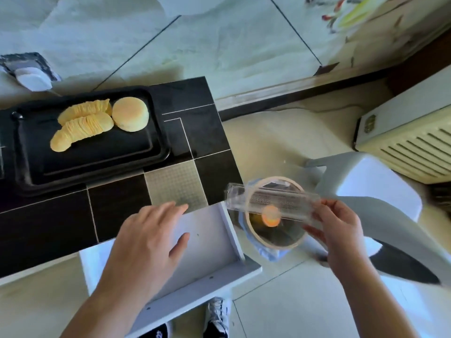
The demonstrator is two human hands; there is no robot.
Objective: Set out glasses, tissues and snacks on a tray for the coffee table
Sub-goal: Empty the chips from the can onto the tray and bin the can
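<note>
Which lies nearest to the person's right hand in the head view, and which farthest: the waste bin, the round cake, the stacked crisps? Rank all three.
From the right hand:
1. Waste bin, just left of it, on the floor.
2. Round cake, on the black tray's right end.
3. Stacked crisps, farther left on the tray.

Black tiled coffee table (200, 132) with thin white lines and 1 pale dotted square, black rectangular tray (97, 164) lying on its left part, pale tiled floor (280, 301) beside it carrying a round bin (253, 230) and a white plastic stool (366, 181)
</note>
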